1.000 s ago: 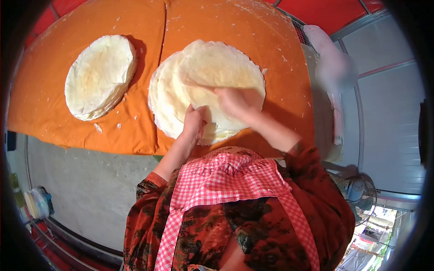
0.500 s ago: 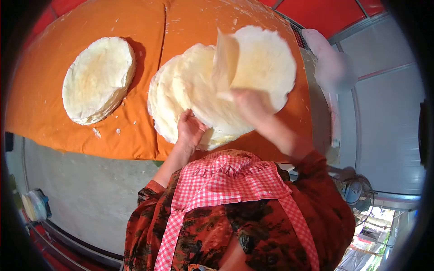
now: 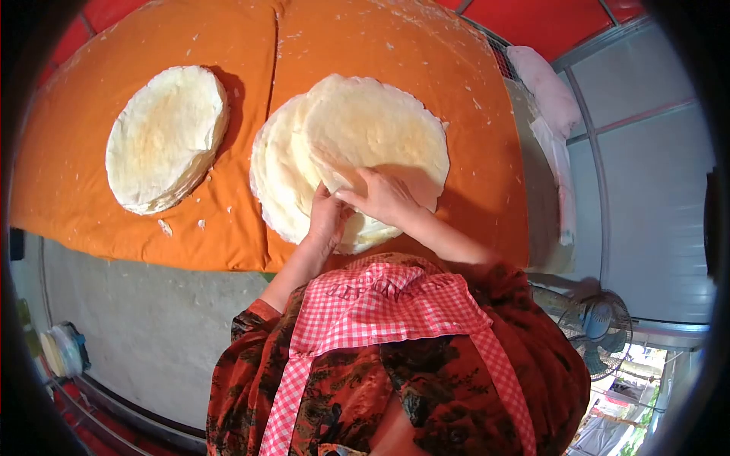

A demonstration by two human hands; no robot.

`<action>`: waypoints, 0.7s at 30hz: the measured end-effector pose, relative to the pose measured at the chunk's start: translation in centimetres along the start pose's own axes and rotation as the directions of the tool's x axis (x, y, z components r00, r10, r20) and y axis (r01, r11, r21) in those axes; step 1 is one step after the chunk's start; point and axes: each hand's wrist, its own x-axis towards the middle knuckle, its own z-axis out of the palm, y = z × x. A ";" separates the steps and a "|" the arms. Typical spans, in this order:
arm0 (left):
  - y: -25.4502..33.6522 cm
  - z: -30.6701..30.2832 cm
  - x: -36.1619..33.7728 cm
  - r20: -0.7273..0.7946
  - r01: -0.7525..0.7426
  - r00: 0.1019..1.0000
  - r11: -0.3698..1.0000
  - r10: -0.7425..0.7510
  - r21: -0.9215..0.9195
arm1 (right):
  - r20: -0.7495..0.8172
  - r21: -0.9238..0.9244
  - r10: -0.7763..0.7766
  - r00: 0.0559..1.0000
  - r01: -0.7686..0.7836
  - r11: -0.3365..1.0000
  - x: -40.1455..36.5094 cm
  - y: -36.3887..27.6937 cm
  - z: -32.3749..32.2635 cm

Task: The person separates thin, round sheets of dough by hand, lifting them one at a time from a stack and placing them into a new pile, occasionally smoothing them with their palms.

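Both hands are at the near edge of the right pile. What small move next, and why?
Probably let the right hand peel up the near edge of the top sheet, the left hand steadying the sheets below: both hands' fingertips are close together there, and the top sheet lies offset over the others.

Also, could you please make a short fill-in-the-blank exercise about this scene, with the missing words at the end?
The cloth under the pale rounds is ____ in colour.
From the wearer's view, the neat stack lies to the ____ of the spread-out pile.
The left hand and right hand are at the ____ pile.
The apron has a ____ pattern.

Missing words: orange; left; spread-out; checked.
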 end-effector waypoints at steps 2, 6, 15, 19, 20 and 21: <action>-0.5 0.3 0.2 -0.046 -0.008 0.999 0.997 0.012 0.078 | -0.027 -0.045 0.000 1.000 -0.002 0.999 1.4 -1.5 -0.9; -0.7 1.2 0.6 -0.164 0.008 0.986 0.977 0.027 0.214 | 0.231 -0.164 0.133 0.964 -0.096 0.982 7.6 -0.7 -0.5; -1.2 -0.6 2.0 -0.209 0.087 0.974 0.996 -0.086 -0.005 | -0.287 -0.056 -0.114 0.951 0.102 0.993 12.5 8.6 -25.7; -0.4 -0.6 1.1 -0.192 0.130 0.972 0.991 -0.131 -0.020 | -0.258 -0.516 -0.362 0.896 0.189 0.835 9.2 4.8 -25.0; -0.1 -0.4 0.7 -0.180 0.117 0.976 0.993 -0.119 -0.019 | -0.293 -0.600 -0.450 0.843 0.205 0.773 7.9 4.5 -22.4; 0.2 -0.1 0.3 -0.168 0.104 0.980 0.994 -0.106 -0.022 | -0.215 -0.531 -0.291 0.932 0.138 0.836 5.1 1.4 -20.2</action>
